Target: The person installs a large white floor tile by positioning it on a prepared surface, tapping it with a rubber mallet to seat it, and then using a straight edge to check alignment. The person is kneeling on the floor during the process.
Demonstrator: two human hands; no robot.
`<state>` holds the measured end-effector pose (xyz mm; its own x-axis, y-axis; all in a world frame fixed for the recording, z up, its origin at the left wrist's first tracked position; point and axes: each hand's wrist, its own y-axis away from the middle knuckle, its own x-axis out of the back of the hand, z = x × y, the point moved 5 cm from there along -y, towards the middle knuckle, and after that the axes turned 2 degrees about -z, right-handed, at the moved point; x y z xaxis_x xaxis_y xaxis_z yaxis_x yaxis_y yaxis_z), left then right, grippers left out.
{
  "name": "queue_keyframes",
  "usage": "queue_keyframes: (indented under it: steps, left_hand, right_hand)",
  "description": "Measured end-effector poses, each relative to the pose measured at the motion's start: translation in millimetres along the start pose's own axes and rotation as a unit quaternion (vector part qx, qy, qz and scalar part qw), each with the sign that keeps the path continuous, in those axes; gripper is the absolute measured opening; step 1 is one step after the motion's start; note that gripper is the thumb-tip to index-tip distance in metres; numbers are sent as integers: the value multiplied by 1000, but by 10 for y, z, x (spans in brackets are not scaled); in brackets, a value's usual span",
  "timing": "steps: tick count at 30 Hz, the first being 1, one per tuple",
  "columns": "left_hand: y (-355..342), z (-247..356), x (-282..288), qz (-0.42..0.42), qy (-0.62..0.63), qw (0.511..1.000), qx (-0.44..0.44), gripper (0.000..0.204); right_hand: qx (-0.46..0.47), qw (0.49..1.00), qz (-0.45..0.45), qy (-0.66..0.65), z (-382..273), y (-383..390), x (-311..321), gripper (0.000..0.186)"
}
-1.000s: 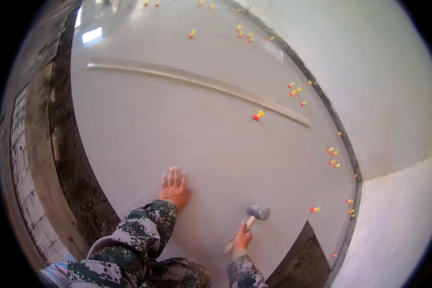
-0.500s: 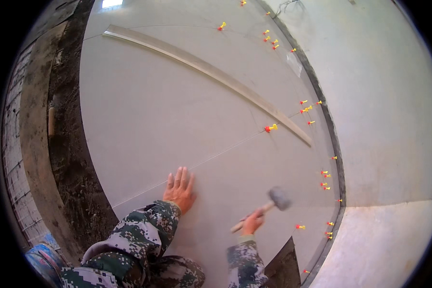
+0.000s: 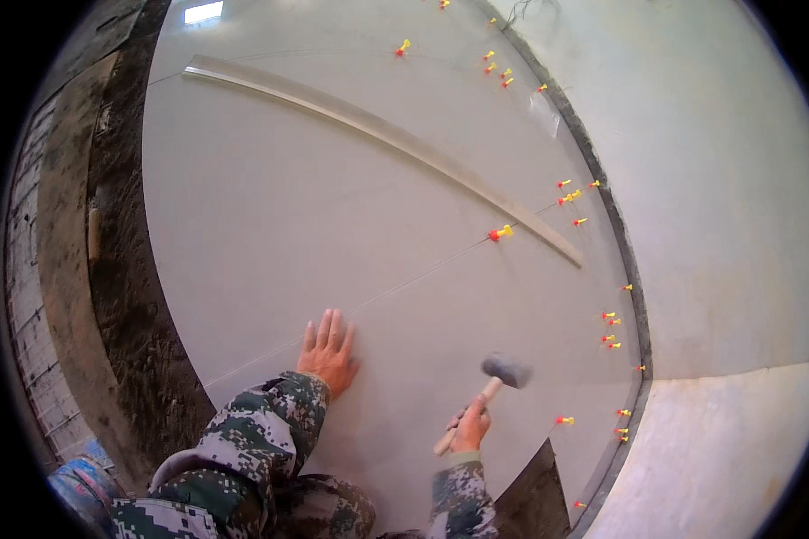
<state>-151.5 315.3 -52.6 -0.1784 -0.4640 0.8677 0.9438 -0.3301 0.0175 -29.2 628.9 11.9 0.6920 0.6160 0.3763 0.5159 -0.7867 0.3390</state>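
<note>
Large pale grey floor tiles [image 3: 315, 207] spread out in front of me. My left hand [image 3: 328, 357] lies flat on the tile by a joint line, fingers stretched out and pointing away. To its right, my right hand [image 3: 470, 425] is wrapped round the wooden handle of a rubber mallet [image 3: 507, 369]. The mallet's dark grey head points away from me and is slightly smeared by motion. Whether the head touches the tile, I cannot tell. A red and yellow tile leveling spacer [image 3: 500, 234] stands in the joint beyond my hands.
A long straightedge bar [image 3: 382, 135] lies diagonally across the tiles. Several more red and yellow spacers [image 3: 608, 316] line the right side near the pale wall [image 3: 719, 225]. Dark mortar [image 3: 130, 296] borders the tiles at left; a bare dark patch [image 3: 539, 494] shows at lower right.
The mallet has swung, its head shifting slightly left and its handle now more upright. My left hand stays flat on the tile. The whole view has shifted a little.
</note>
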Motion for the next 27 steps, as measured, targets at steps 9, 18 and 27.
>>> queue_keyframes:
  steps: [9, 18, 27]
  left_hand:
    - [-97, -21, -7, -16, -9, 1000, 4, 72]
    - [-176, -163, 68, -13, -59, 998, -9, 74]
    - [2109, -102, 33, -220, -66, 951, -206, 114]
  right_hand:
    - [19, 998, -35, 51, 19, 203, 108, 44]
    - [-62, 963, -86, 247, 855, 230, 350, 46]
    - [-41, 968, -177, 174, 1406, 1098, 989, 44]
